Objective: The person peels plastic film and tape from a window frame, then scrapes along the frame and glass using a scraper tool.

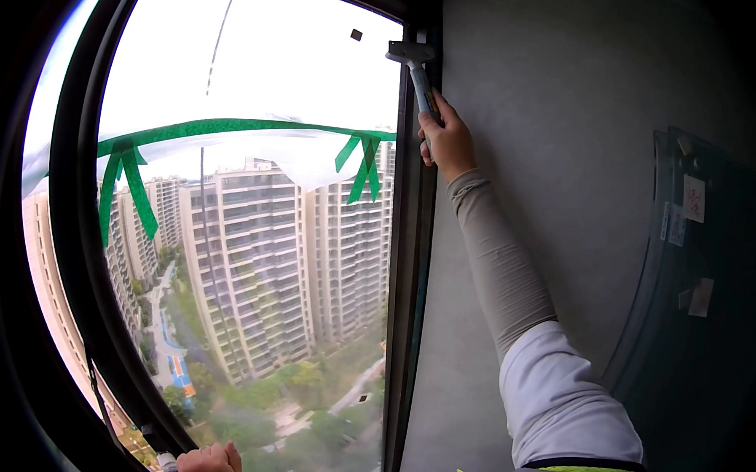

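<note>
My right hand (451,141) is raised and wrapped round the grey handle of a scraper (421,82). The wide head of the scraper is at the upper right of the dark window frame (407,237), close to the edge of the glass; whether it touches cannot be told. At the bottom edge, my left hand (208,463) has its fingers curled beside a small pale object (168,464) at the lower frame. Most of that hand is cut off, so what it grips is unclear.
Green tape (256,125) and clear plastic film cross the window pane (268,46). Small dark squares stick to the glass. A grey wall (553,92) stands at right, with dark glass sheets (689,250) bearing paper labels. Tall buildings show outside, far below.
</note>
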A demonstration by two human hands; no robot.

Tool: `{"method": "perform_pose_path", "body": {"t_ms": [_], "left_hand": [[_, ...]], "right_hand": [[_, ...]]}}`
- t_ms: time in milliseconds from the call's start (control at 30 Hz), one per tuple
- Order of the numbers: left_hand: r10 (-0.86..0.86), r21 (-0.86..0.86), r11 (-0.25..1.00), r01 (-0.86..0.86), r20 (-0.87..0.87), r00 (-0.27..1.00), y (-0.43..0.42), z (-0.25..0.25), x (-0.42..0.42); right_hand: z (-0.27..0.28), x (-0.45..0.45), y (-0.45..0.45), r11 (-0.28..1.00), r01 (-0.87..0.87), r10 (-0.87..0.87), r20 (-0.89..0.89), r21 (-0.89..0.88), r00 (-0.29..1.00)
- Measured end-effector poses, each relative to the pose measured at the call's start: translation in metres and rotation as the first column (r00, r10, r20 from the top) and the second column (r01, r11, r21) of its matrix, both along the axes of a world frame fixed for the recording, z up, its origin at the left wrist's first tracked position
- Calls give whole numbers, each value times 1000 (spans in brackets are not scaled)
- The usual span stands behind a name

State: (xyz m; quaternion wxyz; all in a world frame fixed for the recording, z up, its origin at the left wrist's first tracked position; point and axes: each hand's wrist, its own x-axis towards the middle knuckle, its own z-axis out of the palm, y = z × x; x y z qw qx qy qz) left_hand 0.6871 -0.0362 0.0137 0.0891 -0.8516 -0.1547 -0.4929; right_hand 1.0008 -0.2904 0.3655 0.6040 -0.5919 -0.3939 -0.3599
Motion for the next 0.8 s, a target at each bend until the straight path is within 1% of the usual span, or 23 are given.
{"method": "perform_pose_path", "body": {"t_ms": [100,167,367,400,467,500,533,567,600,633,667,700,733,767,800], "left_hand": [[12,-2,1000,-12,9,1000,3,0,-1],[-67,67,996,66,19,998,9,3,-3],[-45,106,993,43,20,999,7,5,-3],[-45,105,994,42,20,999,7,3,-4],[-53,-15,999,52,-80,995,7,-1,-6],[-55,-15,998,54,-81,995,6,-3,-5],[-13,-3,1000,13,-39,999,2,-2,-2],[27,9,1000,-27,0,1000,-1,-1,0],[19,10,1000,-19,-14,1000,-1,0,1],[17,-2,1000,-17,2,1000,-1,0,1],[16,-14,1000,-16,10,1000,-1,0,1],[-3,-5,1000,3,-21,1000,3,-1,0],[14,22,1000,-14,-2,1000,4,-2,3],[31,46,998,-32,14,999,4,-4,4],[24,29,999,-24,5,1000,4,-5,4]], "right_hand": [[5,3,1,999,34,-34,23,-4,999],[16,1,2,999,47,-46,37,-7,998],[56,-4,3,993,119,-118,47,-10,992],[60,-5,3,989,147,-145,50,-19,988],[57,-5,0,983,181,-179,51,-29,983],[49,-4,0,986,166,-165,51,-25,985],[39,-5,1,988,151,-150,50,-21,987],[19,-12,3,987,161,-161,58,7,985],[-7,-24,6,988,145,-147,32,51,989],[-39,-34,8,986,147,-151,53,75,987],[-81,-36,12,984,146,-153,60,99,986],[-123,-37,15,982,146,-155,66,123,986],[-173,-43,19,981,148,-157,68,124,985],[-220,-64,18,968,229,-234,49,99,971],[-272,-75,18,972,236,-234,-75,12,969]]}}
